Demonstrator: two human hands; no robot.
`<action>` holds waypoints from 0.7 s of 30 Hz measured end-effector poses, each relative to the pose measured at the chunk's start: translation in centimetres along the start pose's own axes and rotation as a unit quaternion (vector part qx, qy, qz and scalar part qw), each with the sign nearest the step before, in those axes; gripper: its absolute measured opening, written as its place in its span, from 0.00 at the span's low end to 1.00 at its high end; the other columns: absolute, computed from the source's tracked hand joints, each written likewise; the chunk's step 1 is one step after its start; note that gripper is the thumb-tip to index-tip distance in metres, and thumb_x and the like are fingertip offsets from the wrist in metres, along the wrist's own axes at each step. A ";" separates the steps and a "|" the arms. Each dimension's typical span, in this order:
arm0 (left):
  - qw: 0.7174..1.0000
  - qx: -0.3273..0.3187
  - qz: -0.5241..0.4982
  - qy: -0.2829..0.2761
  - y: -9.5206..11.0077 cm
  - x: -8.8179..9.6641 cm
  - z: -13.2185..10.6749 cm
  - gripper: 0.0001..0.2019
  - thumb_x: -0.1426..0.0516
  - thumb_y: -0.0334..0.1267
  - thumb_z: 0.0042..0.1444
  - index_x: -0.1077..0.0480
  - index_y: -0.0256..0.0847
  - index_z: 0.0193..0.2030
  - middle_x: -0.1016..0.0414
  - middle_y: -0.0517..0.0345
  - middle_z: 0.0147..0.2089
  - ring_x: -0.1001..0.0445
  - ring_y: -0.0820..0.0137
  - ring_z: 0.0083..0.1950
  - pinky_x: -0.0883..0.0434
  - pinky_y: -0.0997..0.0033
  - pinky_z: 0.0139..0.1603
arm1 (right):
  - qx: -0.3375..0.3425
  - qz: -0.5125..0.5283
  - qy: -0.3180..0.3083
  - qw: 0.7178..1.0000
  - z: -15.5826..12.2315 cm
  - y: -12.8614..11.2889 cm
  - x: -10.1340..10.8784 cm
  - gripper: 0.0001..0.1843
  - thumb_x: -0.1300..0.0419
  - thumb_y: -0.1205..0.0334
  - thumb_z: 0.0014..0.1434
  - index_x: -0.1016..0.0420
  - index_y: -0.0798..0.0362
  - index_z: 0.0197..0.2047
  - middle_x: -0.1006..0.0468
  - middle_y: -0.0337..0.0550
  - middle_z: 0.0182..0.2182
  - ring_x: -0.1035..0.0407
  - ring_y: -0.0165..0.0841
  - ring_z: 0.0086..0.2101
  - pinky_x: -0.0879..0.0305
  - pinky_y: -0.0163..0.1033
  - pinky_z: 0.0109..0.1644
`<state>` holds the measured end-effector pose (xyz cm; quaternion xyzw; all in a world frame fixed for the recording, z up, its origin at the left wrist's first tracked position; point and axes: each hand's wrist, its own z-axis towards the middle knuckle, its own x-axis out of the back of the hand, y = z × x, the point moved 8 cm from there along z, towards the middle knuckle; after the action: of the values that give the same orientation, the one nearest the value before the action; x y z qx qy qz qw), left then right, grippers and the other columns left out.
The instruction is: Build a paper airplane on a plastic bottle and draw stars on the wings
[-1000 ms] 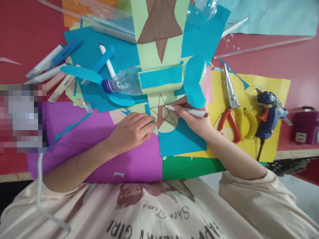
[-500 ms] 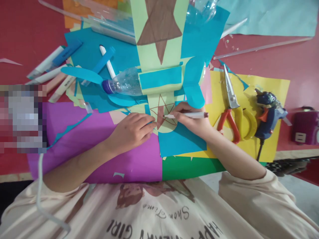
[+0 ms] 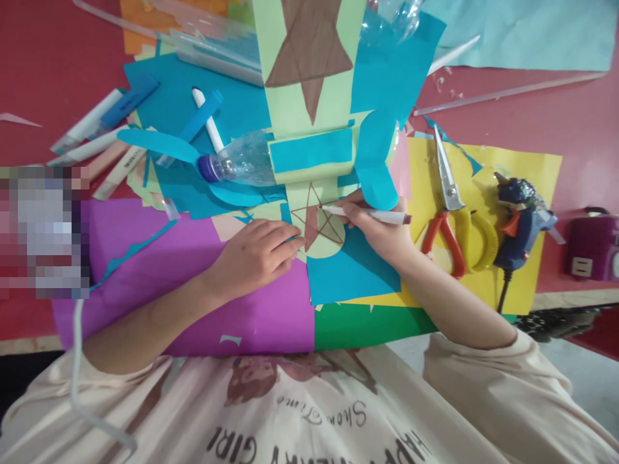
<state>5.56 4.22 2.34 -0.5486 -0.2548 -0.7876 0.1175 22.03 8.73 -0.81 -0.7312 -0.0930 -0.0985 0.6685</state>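
My right hand [image 3: 380,232] grips a white marker with a brown cap [image 3: 372,214], its tip on a small brown star outline [image 3: 320,219] drawn on pale green paper [image 3: 319,241]. My left hand [image 3: 256,254] rests with curled fingers on the purple sheet [image 3: 193,270], fingertips pressing the green paper's left edge beside the star. Just above lies a clear plastic bottle with a blue cap [image 3: 239,161], wrapped in green and blue paper bearing a large filled brown star [image 3: 309,48].
Red-handled scissors [image 3: 447,206] and a dark blue glue gun [image 3: 520,216] lie on yellow paper [image 3: 527,167] to the right. Several markers [image 3: 97,122] lie at the upper left on the red table [image 3: 48,58]. Blue paper scraps and glue sticks [image 3: 503,93] surround the work.
The marker tip has shifted from lower left on the star up and to the right; my right hand tilted with it. My left hand has stayed put.
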 end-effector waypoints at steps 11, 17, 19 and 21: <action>1.000 0.011 -0.001 -0.015 -0.2 -0.3 -0.1 0.10 0.50 0.30 0.64 0.28 0.36 0.45 0.22 0.49 0.45 0.24 0.63 0.47 0.27 0.62 0.46 | 0.021 -0.021 -0.015 0.999 -0.1 -0.2 -0.4 0.06 0.42 0.64 0.50 0.29 0.53 0.22 0.28 0.37 0.21 0.36 0.30 0.25 0.37 0.38 0.32; 1.000 0.011 0.001 -0.018 -0.2 -0.3 -0.1 0.10 0.50 0.30 0.64 0.28 0.36 0.45 0.22 0.49 0.45 0.25 0.63 0.47 0.27 0.62 0.47 | 0.027 -0.025 -0.057 0.998 -0.2 -0.5 -1.1 0.10 0.43 0.61 0.50 0.34 0.51 0.19 0.33 0.36 0.17 0.40 0.29 0.23 0.41 0.37 0.30; 1.000 0.011 -0.003 -0.020 -0.2 -0.3 -0.1 0.10 0.50 0.30 0.64 0.28 0.36 0.45 0.22 0.48 0.45 0.25 0.62 0.47 0.27 0.61 0.47 | 0.022 -0.029 -0.068 0.997 -0.2 -0.5 -1.3 0.11 0.44 0.59 0.50 0.36 0.51 0.18 0.35 0.36 0.17 0.42 0.28 0.22 0.42 0.37 0.30; 1.000 0.013 -0.009 -0.024 -0.3 -0.4 -0.1 0.10 0.50 0.30 0.65 0.28 0.36 0.46 0.22 0.48 0.45 0.25 0.62 0.48 0.27 0.61 0.48 | 0.011 -0.034 -0.078 0.996 -0.2 -0.4 -1.4 0.12 0.44 0.58 0.49 0.38 0.50 0.18 0.36 0.36 0.17 0.43 0.28 0.22 0.44 0.37 0.30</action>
<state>5.48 4.33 1.87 -0.5639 -0.2727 -0.7715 0.1116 20.55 8.58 -0.77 -0.7257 -0.1703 -0.0629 0.6637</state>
